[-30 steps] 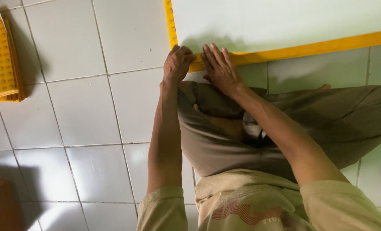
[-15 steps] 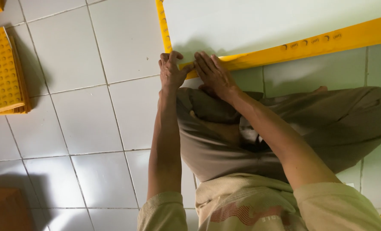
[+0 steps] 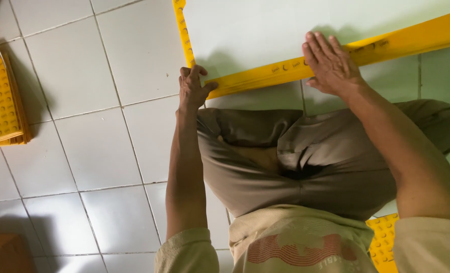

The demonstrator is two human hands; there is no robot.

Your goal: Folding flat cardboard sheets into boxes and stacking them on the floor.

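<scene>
Head view: a person sits cross-legged on a floor (image 3: pixel 98 146) of pale glossy tiles, seen from above, working at the near edge of a large white panel (image 3: pixel 285 25) laid flat on the tiles; a yellow strip (image 3: pixel 265 77), stamped with small marks, runs along that near edge from the corner at centre-left up towards the right border of the frame, and a second yellow strip (image 3: pixel 183 30) runs away from the same corner along the panel's left side; the left hand (image 3: pixel 193 87) sits at the corner, fingers curled together and thumb stretched towards the end of the long strip, touching it, though whether it grips the strip or only presses on it cannot be told; the right hand (image 3: pixel 331 63) lies well apart from the left, further along the same strip, palm down, fingers spread flat and open, pressing on the yellow band and the panel edge beside it; both forearms reach out over folded legs in grey-brown trousers (image 3: pixel 306 156), below a beige shirt with a red print; at the left border a stack of yellow studded tiles (image 3: pixel 0 96) rests on the floor, well clear of the hands; another yellow studded tile (image 3: pixel 384 240) shows at lower right, partly hidden under the right arm.
</scene>
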